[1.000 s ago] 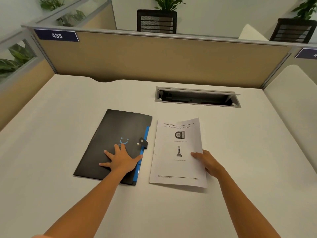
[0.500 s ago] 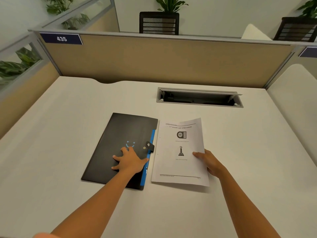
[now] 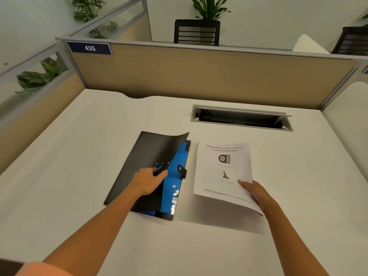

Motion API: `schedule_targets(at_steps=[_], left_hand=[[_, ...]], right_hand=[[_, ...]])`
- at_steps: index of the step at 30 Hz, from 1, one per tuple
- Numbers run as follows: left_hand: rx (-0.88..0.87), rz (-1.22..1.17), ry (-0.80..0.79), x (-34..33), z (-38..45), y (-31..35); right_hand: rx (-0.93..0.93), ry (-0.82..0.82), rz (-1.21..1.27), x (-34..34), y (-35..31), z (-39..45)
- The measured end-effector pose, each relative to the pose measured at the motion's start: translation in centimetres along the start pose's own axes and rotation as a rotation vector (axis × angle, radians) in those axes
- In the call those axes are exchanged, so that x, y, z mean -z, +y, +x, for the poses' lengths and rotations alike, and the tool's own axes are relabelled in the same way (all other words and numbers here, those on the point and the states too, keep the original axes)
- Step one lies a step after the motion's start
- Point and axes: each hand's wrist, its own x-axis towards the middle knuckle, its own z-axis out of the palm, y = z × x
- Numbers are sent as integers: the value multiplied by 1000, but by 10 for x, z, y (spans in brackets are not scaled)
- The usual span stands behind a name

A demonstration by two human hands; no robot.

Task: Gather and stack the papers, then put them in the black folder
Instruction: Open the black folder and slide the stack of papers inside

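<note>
Beige partition (image 3: 199,76) numbered 435 backs a pale worktop (image 3: 69,156); left hand (image 3: 148,181) pinches the raised cover edge of the black folder (image 3: 143,156), blue lining showing, while beside it the right hand (image 3: 256,193) grips the papers (image 3: 223,170), near edge lifted; a recessed cable tray (image 3: 242,118) sits beyond
</note>
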Motion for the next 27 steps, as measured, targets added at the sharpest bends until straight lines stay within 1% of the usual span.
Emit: schedule_targets(at_steps=[3, 8, 10, 12, 14, 17, 22, 27], left_hand=[[1, -23, -39, 11, 0, -7], [82, -129, -150, 19, 2, -7], [97, -165, -190, 22, 4, -7], [98, -179, -211, 23, 5, -8], [96, -179, -221, 23, 5, -9], [88, -169, -225, 22, 6, -7], [86, -161, -218, 20, 6, -7], [102, -198, -211, 21, 6, -9]], right_hand=[[12, -32, 58, 0, -4, -9], [15, -211, -211, -7, -29, -22], [14, -251, -309, -15, -40, -24], [15, -261, -357, -26, -48, -22], [23, -247, -390, -37, -55, -18], [47, -174, -418, -51, -63, -9], [124, -64, -331, -80, -68, 0], [253, 60, -444, -107, -65, 3]])
